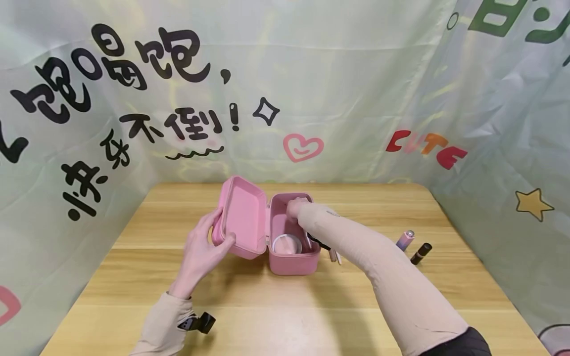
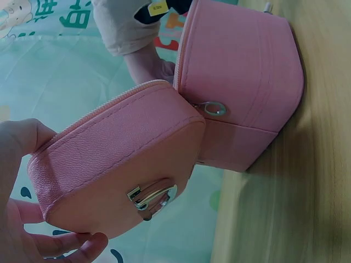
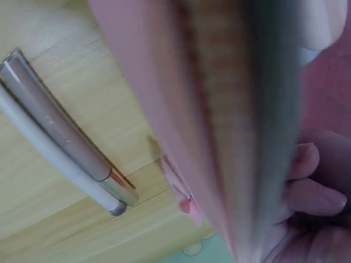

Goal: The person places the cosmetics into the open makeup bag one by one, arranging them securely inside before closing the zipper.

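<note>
A pink zippered cosmetic case stands on the table with its lid swung out to the left. My left hand grips that lid by its outer edge, thumb on the near rim. In the left wrist view, a handle with gold-coloured fittings sits on the lid's outside. Down inside the case at the back is my right hand. The right wrist view shows its curled fingers; I cannot tell whether they hold anything. A round, white-rimmed container lies at the front of the case.
Right of the case, a brown-grey tube and a slim white stick lie side by side. Farther right are a pink-to-purple tube and a black tube. Printed curtains hang around the wooden table.
</note>
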{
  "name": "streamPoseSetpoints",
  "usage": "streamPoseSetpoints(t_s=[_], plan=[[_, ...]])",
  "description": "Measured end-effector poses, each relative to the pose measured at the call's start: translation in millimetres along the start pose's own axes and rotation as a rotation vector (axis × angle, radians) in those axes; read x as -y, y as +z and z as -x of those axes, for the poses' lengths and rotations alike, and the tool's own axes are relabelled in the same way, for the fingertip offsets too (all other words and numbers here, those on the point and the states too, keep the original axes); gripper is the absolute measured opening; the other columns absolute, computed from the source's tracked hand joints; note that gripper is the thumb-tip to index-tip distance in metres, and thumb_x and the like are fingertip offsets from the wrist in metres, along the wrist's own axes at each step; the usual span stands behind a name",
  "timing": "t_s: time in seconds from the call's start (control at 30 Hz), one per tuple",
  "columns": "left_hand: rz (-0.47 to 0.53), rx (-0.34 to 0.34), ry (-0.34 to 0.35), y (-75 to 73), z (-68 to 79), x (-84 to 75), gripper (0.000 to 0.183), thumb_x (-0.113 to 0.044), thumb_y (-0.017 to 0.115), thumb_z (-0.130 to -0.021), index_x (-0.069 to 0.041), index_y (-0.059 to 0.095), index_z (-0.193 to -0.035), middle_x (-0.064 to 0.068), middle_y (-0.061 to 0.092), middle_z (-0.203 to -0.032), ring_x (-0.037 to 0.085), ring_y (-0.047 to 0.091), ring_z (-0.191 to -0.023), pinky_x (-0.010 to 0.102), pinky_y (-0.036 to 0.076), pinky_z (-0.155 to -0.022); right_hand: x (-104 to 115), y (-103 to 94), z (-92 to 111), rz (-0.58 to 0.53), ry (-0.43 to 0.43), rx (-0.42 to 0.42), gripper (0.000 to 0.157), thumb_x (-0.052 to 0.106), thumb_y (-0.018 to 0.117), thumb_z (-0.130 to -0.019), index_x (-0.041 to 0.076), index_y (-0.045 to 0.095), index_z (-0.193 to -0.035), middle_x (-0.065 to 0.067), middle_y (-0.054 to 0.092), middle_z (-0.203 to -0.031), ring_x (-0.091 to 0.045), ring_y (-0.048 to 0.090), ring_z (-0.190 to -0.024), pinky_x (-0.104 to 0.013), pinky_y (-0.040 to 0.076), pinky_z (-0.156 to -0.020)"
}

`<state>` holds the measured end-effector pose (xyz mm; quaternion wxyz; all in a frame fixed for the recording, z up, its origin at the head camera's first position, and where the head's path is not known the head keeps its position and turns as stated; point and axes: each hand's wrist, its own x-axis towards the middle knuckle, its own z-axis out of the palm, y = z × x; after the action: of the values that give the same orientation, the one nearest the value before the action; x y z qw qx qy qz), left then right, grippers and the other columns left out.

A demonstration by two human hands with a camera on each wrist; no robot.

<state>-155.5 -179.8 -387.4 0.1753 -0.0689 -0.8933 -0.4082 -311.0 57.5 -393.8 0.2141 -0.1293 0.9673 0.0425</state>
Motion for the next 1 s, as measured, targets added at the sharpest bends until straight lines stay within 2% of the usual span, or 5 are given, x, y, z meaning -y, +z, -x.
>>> streamPoseSetpoints(t_s=[0.13, 0.3, 0.63, 0.83, 1.0], plan=[[0.006, 0.0, -0.004, 0.7, 1.1, 1.2, 0.07, -0.024, 0.073, -0.081, -0.009, 0.052, -0.146, 0.018, 0.058, -0.143, 0.04, 0.062, -0.123, 0.058, 0.051, -0.099, 6, 1.8, 23, -0.024, -0.011, -0.09, 0.009, 0.006, 0.056, -0.09, 0.005, 0.062, -0.083, -0.017, 0.069, -0.113, -0.028, 0.064, -0.103, -0.034, 0.054, -0.083], [0.001, -0.001, -0.009, -0.1, 1.1, 2.0, 0.07, -0.024, 0.072, -0.081, -0.011, 0.052, -0.147, 0.017, 0.058, -0.143, 0.039, 0.062, -0.123, 0.057, 0.051, -0.098, 12, 5.1, 36, -0.113, 0.013, -0.128, 0.024, 0.012, 0.047, -0.099, 0.002, 0.066, -0.109, -0.019, 0.066, -0.128, -0.033, 0.064, -0.115, -0.042, 0.056, -0.093], [-0.007, 0.012, -0.029, -1.2, -0.5, 0.8, 0.069, -0.027, 0.072, -0.082, -0.015, 0.052, -0.147, 0.013, 0.058, -0.144, 0.037, 0.061, -0.125, 0.056, 0.05, -0.098, 6, 12.7, 11, -0.134, 0.049, -0.125, 0.014, 0.01, 0.052, -0.096, 0.005, 0.065, -0.1, -0.019, 0.068, -0.122, -0.033, 0.066, -0.11, -0.042, 0.057, -0.087], [-0.012, 0.011, -0.031, -1.4, -0.7, -0.4, 0.069, -0.027, 0.072, -0.082, -0.015, 0.053, -0.147, 0.013, 0.059, -0.144, 0.037, 0.061, -0.125, 0.056, 0.05, -0.098, 5, 8.5, 18, -0.088, 0.01, -0.124, 0.016, 0.01, 0.054, -0.094, 0.005, 0.067, -0.102, -0.019, 0.068, -0.123, -0.033, 0.066, -0.109, -0.042, 0.057, -0.088], [-0.013, 0.014, -0.036, -1.6, -0.4, -0.7, 0.069, -0.027, 0.072, -0.082, -0.015, 0.052, -0.147, 0.013, 0.058, -0.144, 0.038, 0.061, -0.126, 0.057, 0.049, -0.099, 6, -5.3, 27, -0.032, -0.033, -0.06, 0.026, 0.005, 0.058, -0.089, 0.004, 0.065, -0.113, -0.018, 0.064, -0.126, -0.029, 0.061, -0.11, -0.034, 0.054, -0.085]])
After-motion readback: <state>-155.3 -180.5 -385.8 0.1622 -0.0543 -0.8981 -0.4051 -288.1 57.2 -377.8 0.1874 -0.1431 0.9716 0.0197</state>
